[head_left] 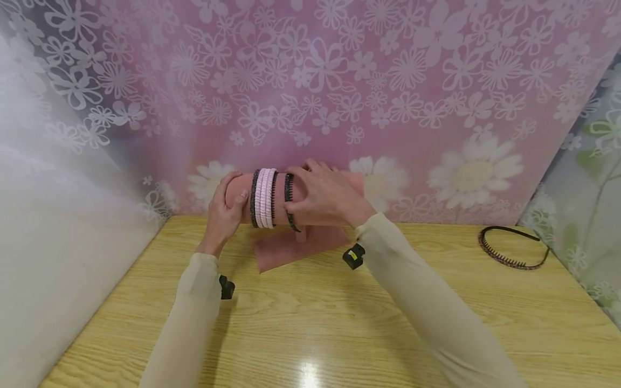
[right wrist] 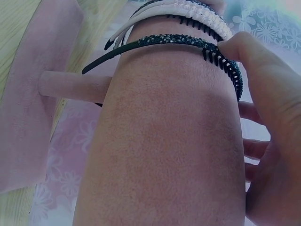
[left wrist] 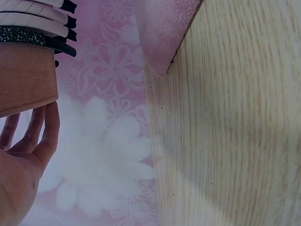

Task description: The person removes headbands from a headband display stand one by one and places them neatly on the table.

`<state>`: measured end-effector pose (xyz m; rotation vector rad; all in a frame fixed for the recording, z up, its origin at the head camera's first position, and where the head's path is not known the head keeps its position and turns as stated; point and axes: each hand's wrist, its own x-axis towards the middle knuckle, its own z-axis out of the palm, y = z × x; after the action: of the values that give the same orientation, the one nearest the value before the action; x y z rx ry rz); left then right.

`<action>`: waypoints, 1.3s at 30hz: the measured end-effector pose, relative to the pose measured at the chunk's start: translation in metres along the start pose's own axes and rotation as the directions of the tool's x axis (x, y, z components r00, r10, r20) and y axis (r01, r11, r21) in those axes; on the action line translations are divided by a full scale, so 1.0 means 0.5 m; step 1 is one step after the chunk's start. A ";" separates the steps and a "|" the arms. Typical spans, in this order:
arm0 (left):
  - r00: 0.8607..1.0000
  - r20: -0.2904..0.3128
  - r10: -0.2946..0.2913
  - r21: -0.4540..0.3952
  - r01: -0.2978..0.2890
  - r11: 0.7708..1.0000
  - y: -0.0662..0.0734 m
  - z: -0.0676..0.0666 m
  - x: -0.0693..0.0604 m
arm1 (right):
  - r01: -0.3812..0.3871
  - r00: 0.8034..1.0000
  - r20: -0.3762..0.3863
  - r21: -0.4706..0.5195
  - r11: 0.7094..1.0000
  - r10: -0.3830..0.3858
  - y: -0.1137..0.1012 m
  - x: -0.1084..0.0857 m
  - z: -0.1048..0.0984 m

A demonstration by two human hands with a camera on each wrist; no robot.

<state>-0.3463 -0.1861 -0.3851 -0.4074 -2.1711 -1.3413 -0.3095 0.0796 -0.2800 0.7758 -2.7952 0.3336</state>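
Cream sleeves (head_left: 427, 302) reach across the wood-grain counter (head_left: 291, 323) from the near side of the pink roll (right wrist: 164, 141), a black device (head_left: 354, 256) showing at each wrist. Well to the right of the roll, a dark toothed headband (head_left: 504, 262) lies loose. Beneath the roll shows its pink base (head_left: 283, 252), askew. At the roll's left end, the left hand (head_left: 223, 215) holds on with curled fingers. Beside it, pale pink headbands (head_left: 264, 198) sit packed together over the roll, dark ones against them. Nearer the roll's middle, the right hand (head_left: 325, 191) grips a black glittery headband (right wrist: 174, 40), thumb on the band, other fingers behind the roll. Beyond the roll hangs a pink floral backdrop (head_left: 339, 64)
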 end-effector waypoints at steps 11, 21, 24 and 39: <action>1.000 -0.001 0.004 0.000 -0.004 1.000 0.000 0.002 0.002 | -0.013 1.000 0.000 -0.005 1.000 0.013 0.008 -0.010 -0.004; 1.000 -0.003 0.000 0.014 0.000 1.000 0.001 0.001 0.001 | -0.001 1.000 0.005 -0.040 0.999 0.001 0.018 -0.021 -0.009; 1.000 -0.001 0.002 0.016 -0.002 1.000 0.000 0.000 0.001 | 0.007 1.000 0.002 -0.049 0.999 -0.007 0.022 -0.023 -0.010; 1.000 0.003 -0.005 0.025 0.005 1.000 0.000 -0.001 0.000 | -0.006 1.000 -0.015 -0.069 0.998 0.005 0.038 -0.037 -0.017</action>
<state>-0.3464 -0.1865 -0.3850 -0.3943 -2.1911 -1.3153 -0.3028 0.1068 -0.2800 0.7477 -2.7789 0.2418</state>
